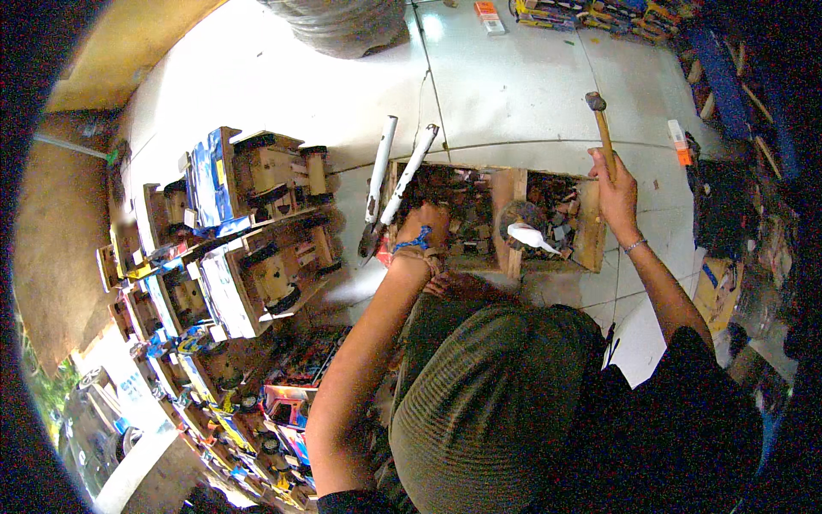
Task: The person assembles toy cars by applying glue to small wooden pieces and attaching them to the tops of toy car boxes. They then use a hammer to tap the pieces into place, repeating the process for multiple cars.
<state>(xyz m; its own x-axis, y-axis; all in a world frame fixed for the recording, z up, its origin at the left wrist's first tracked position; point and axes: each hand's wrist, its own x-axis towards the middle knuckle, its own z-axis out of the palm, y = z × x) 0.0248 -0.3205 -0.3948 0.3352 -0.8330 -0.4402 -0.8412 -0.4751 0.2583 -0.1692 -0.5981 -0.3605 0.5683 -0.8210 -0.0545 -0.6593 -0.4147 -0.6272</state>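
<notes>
My right hand (618, 195) is closed round the wooden handle of a hammer (606, 137), its dark head pointing away from me. The hammer is raised beside the right end of a divided wooden box (590, 242). Small wood scraps fill the box, and a white squeeze bottle with a pointed nozzle (528, 236) is at its right compartment. At the box's left end is my left hand (425, 224), with blue cord round its wrist; its fingers are hidden. Just left of it, a white-handled pair of pincers (378, 171) has its dark jaws toward me.
Several wooden toy trucks (274, 180) stand in rows on the left. A grey sack-like bundle (347, 26) is on the white tiled floor (514, 111) at the far side. Small orange-and-white boxes (679, 141) lie at right and far. Olive ribbed cloth (488, 403) blocks the near middle.
</notes>
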